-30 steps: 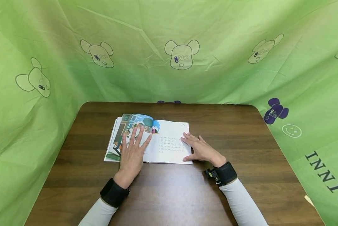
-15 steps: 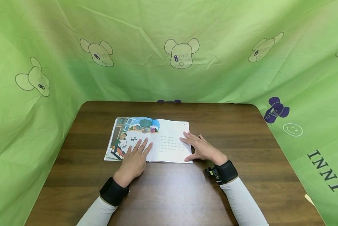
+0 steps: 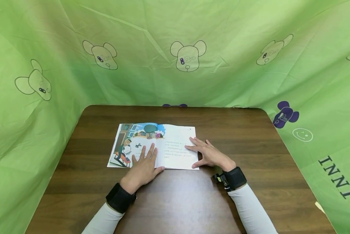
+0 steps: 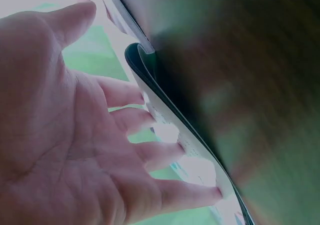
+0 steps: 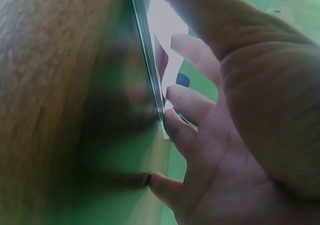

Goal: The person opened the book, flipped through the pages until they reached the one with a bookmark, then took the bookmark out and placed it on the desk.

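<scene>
An open picture book (image 3: 175,131) lies on the wooden table, a coloured street scene on its left page and printed text on the right one. My left hand (image 3: 142,169) rests with spread fingers on the lower part of the left page, its thumb by the bottom edge near the spine. In the left wrist view, the fingertips of the left hand (image 4: 90,145) touch the page. At the book's right edge my right hand (image 3: 211,154) lies with extended fingers on the page margin. The right wrist view shows the right hand (image 5: 215,140) against the stacked page edges (image 5: 150,60).
The dark wooden table (image 3: 236,130) has rounded far corners. A green curtain (image 3: 215,87) printed with bear heads hangs behind and along both sides. Black bands with cameras circle both wrists.
The left hand has slid down the left page toward the near edge, and its thumb has spread out. The left page now lies flatter, uncovering more of the picture. My right hand has barely moved.
</scene>
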`<state>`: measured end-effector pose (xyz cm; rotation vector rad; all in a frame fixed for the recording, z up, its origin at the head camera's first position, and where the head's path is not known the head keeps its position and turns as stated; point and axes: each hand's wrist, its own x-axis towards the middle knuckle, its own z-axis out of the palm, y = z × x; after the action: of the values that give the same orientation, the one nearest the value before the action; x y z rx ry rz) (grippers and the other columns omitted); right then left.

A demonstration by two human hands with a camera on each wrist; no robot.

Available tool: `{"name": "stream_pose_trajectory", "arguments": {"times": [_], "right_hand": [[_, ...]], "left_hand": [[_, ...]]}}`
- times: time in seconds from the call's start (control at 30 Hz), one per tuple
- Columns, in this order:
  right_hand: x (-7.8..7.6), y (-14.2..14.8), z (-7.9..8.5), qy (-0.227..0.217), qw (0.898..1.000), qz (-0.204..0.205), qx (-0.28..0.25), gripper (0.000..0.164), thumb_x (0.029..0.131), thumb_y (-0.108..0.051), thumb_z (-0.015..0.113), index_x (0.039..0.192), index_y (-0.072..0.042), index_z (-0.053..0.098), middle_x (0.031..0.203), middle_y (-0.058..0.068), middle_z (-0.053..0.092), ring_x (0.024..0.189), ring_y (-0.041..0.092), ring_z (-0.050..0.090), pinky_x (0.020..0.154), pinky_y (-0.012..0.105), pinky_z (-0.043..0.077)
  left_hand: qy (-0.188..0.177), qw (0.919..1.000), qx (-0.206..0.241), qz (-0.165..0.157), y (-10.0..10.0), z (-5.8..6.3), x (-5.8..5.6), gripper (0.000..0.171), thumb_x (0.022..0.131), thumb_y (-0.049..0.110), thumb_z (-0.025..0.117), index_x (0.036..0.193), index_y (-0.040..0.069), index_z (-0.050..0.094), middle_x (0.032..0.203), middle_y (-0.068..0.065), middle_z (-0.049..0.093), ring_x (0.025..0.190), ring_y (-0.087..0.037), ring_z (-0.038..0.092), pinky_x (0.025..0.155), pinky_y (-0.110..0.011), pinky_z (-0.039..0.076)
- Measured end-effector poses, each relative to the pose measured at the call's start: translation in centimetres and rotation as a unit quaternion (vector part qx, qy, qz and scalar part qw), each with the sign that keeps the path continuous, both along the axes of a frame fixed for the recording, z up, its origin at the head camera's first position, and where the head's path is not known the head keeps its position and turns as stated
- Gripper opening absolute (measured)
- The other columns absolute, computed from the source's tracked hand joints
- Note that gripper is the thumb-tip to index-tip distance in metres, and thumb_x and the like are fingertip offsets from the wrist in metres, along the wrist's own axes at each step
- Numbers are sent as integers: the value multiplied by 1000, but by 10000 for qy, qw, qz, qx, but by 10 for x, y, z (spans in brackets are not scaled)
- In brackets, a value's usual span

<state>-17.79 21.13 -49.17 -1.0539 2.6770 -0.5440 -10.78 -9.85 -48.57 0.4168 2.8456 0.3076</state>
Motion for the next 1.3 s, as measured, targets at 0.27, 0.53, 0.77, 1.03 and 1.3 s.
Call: {"name": "stream_pose_trajectory", "arguments": {"times": [0.27,0.53,0.77,1.03,1.3], "right_hand": [[1,-2,-2,191,9997,-141,-15,91,70,-53,78,146,-12,50,159,18,31,145,35,27,109,69,20],[4,-11,-5,813,9955,-394,-293,90,72,-51,78,143,-2,51,149,19,47,137,35,41,111,55,31],[3,-15,-10,1170,9901,-716,-298,94,77,-54,74,149,-2,42,141,19,54,128,32,51,103,49,43],[3,-17,-8,1335,9845,-1002,-531,97,79,-59,69,152,-4,36,133,23,59,120,32,56,96,49,48],[1,-17,-5,1198,9839,-1201,-570,104,82,-57,67,157,-2,20,152,24,39,136,36,42,104,51,41]], "left_hand": [[115,9999,-3,-18,1,-2,1,93,89,67,47,156,5,28,165,-11,13,148,-43,12,99,-79,23],[77,9999,-130,58,4,-6,1,97,87,69,47,156,5,26,166,-13,9,147,-44,11,98,-80,22],[330,9991,-10,283,12,-7,3,100,84,69,53,155,3,29,164,-17,15,145,-47,18,96,-81,23],[500,9981,-80,338,16,-6,3,94,88,66,50,155,4,28,164,-18,15,143,-51,20,94,-81,26],[655,9973,-227,241,16,-5,1,78,95,47,52,156,5,27,164,-18,17,142,-52,22,92,-80,29]]}}
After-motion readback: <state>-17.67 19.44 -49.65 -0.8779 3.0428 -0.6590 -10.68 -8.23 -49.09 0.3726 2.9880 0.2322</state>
